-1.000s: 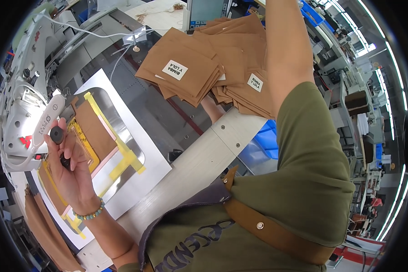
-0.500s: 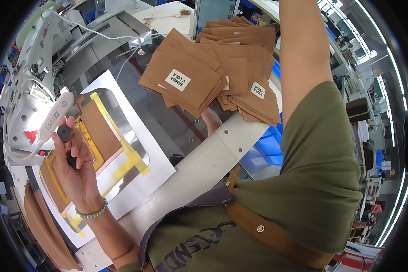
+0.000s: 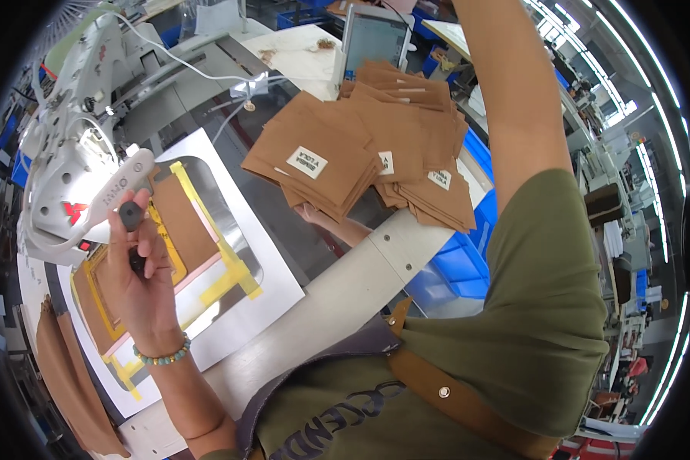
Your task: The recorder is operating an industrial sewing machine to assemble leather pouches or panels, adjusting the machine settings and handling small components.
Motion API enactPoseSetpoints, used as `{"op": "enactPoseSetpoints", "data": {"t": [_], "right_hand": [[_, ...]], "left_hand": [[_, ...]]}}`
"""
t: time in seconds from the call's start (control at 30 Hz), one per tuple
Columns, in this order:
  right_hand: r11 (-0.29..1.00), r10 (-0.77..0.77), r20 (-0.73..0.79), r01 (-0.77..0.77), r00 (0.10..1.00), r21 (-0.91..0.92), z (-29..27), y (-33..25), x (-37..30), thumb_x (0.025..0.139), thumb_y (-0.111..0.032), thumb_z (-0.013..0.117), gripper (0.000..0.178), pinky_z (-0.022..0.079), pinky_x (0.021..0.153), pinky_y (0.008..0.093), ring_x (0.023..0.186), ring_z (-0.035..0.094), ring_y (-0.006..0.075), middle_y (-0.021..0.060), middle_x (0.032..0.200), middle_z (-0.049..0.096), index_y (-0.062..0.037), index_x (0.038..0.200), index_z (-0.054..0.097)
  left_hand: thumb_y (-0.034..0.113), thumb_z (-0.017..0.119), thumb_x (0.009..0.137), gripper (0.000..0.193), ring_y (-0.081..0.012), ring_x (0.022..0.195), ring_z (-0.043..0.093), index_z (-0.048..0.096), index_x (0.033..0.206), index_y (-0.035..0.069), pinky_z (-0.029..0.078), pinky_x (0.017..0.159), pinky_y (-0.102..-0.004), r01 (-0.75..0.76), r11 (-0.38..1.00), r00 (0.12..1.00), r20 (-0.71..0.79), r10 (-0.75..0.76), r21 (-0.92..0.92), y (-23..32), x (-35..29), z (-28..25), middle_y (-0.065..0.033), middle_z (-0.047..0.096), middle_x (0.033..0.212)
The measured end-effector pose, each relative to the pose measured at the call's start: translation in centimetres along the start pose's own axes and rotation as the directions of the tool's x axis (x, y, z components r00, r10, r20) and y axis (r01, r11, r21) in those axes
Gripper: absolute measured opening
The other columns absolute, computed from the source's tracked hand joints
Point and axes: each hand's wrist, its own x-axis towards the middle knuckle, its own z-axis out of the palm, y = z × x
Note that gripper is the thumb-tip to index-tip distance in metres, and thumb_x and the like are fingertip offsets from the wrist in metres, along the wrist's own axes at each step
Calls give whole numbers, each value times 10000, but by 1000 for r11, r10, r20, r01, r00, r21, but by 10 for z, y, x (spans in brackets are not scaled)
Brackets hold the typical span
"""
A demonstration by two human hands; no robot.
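My left hand (image 3: pixel 144 287) is raised in front of the white sewing machine head (image 3: pixel 77 188), beside its white lamp arm (image 3: pixel 123 184). Its fingers curl around a black round-ended piece (image 3: pixel 131 216) with a small centre hole; a second dark part shows lower at the palm. I cannot tell its kind. Below and behind the hand lies a clear template (image 3: pixel 249 247) with yellow tape and brown panels (image 3: pixel 185 221), on a white sheet (image 3: pixel 280 295). My right arm (image 3: pixel 517 100) reaches up past the top edge, its hand outside the picture.
Brown panels with white labels (image 3: pixel 314 126) are stacked on the dark shiny bed, where a hand and forearm shape (image 3: pixel 337 224) shows, possibly a reflection. Blue bins (image 3: pixel 456 264) sit right of the pale table edge (image 3: pixel 383 249). A screen (image 3: pixel 372 42) stands beyond; long brown pieces (image 3: pixel 73 376) hang at lower left.
The whole view has shifted slightly, so the scene sits lower and further right. My left hand keeps its grip near the lamp. Fingers now show in the forearm shape by the stack.
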Motion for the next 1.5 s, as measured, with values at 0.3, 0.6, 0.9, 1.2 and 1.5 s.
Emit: {"op": "enactPoseSetpoints", "data": {"t": [0.3,0.6,0.9,1.2,1.5], "right_hand": [[896,118,345,50,931,-441,-13,37,-92,991,-338,674,448,572,924,341,1048,665,203,108,1163,684,-18,1300,620],[55,156,290,285,944,-957,-154,116,-23,1011,-275,636,356,544,856,405,1125,638,236,106,1194,693,-50,1286,664],[331,-96,-499,-446,861,-832,-352,168,-22,1001,-320,516,415,499,935,506,1171,612,348,143,1286,651,-96,1334,622],[590,740,-182,-755,648,-288,-380,219,-85,1053,-551,398,557,507,960,497,1094,670,325,133,1245,693,-92,1286,611],[572,581,-436,-725,688,-383,-374,258,-97,1046,-572,397,639,479,1020,606,1171,661,385,182,1333,667,-49,1359,590]], "left_hand": [[266,547,1084,411,-29,675,438,574,1332,-61,364,529,-177,-25,997,1000,-13,26,76,-4,1,7,-146,706,1203],[292,550,1083,436,-25,663,435,569,1323,-72,355,509,-167,7,996,1000,-14,-6,85,-5,3,5,-151,709,1169],[256,504,1108,390,-33,674,426,567,1305,-75,354,485,-158,15,1000,998,-54,-15,4,-6,2,1,-140,678,1112],[218,470,1118,382,-48,679,433,519,1345,-86,376,491,-156,6,998,998,-57,-3,57,-9,2,-8,-155,643,1164],[201,473,1115,366,-56,689,435,520,1349,-77,393,481,-153,-9,997,1000,-16,10,82,-10,1,-10,-155,631,1160]]}}
